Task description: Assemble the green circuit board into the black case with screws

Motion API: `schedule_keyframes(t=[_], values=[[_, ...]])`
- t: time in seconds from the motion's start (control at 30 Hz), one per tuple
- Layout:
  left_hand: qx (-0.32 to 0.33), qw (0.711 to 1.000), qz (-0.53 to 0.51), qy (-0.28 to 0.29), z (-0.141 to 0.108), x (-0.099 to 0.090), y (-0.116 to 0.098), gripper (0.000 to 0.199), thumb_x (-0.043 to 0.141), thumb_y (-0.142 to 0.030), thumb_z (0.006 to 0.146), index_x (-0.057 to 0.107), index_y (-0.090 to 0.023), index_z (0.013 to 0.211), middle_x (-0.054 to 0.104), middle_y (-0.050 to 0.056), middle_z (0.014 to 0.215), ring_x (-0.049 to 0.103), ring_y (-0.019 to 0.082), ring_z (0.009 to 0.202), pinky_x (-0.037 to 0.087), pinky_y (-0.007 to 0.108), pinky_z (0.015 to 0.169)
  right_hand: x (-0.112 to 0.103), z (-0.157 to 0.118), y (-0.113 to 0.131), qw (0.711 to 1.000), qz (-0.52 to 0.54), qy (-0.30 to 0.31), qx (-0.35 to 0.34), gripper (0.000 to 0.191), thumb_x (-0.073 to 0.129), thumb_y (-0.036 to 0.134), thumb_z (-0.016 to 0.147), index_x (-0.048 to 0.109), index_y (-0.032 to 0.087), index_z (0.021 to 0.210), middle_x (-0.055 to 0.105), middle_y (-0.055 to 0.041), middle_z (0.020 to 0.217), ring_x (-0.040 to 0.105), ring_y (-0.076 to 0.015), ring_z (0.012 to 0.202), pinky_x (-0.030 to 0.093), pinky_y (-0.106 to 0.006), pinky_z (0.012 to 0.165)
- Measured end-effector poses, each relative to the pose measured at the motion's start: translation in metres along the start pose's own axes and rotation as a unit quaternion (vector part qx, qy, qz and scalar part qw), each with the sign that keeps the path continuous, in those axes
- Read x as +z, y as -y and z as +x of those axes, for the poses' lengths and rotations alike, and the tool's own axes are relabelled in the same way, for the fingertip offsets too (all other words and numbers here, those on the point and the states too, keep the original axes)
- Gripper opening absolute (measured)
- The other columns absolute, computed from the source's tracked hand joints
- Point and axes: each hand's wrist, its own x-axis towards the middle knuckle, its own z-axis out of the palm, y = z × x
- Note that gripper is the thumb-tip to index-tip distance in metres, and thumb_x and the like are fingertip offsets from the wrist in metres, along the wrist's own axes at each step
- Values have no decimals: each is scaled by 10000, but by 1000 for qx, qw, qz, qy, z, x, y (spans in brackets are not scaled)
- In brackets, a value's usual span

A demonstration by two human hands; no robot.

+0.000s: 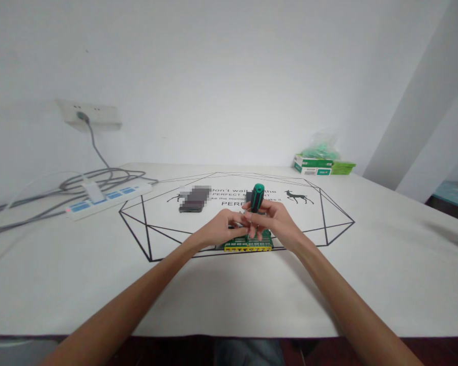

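Note:
My right hand (272, 219) is closed around a screwdriver (257, 198) with a black and green handle. The screwdriver stands nearly upright, its thin shaft pointing down at a green circuit board (265, 239). Along the board's near edge runs a yellow terminal strip (248, 248). My left hand (223, 227) rests at the board's left side, thumb and fingers pinched close to the lower shaft. What lies between those fingertips is hidden. Both hands cover much of the board, and the screwdriver's tip is hard to make out.
A dark, partly pixelated phone-like object (194, 200) lies left of my hands on the printed white table (198, 300). A white power strip (110, 201) and coiled grey cables (107, 178) are at the left. Green and white boxes (313, 165) stand at the back right.

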Motion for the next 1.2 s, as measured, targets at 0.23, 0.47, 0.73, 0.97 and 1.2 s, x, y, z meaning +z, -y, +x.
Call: schedule_keyframes(t=[0.23,0.47,0.73,0.97,1.2], values=[[-6,1000,1,-21,0,2,2,171,611,-271,828,729,-148,810,738,49,838,656,162,805,501,272,780,0,1,-2,1000,1,-11,-6,393,768,435,680,640,161,930,605,28,539,566,-112,431,400,-223,374],[15,999,40,-15,-1,1,-1,167,596,-231,824,744,-155,826,748,48,877,670,168,837,503,280,814,1,2,-5,999,-10,-24,-25,377,766,411,677,653,154,929,578,40,493,510,-93,387,295,-197,339],[5,999,26,-20,-1,0,3,142,666,-255,791,743,-138,817,748,54,824,680,177,804,513,278,783,2,1,-4,1000,-20,-13,-17,360,729,437,721,632,153,920,624,10,605,537,-91,405,314,-206,342],[-25,998,50,-44,-1,0,5,141,668,-248,773,751,-137,796,747,49,782,671,168,756,503,267,744,1,3,-8,999,-8,-27,-19,380,754,446,698,633,151,904,624,17,600,541,-85,394,308,-189,321],[-10,1000,21,-16,0,2,1,163,704,-287,753,735,-138,811,736,42,817,658,164,788,501,268,759,1,4,-9,999,-11,-30,-17,382,754,474,693,646,152,868,635,6,608,536,-84,384,312,-189,315]])
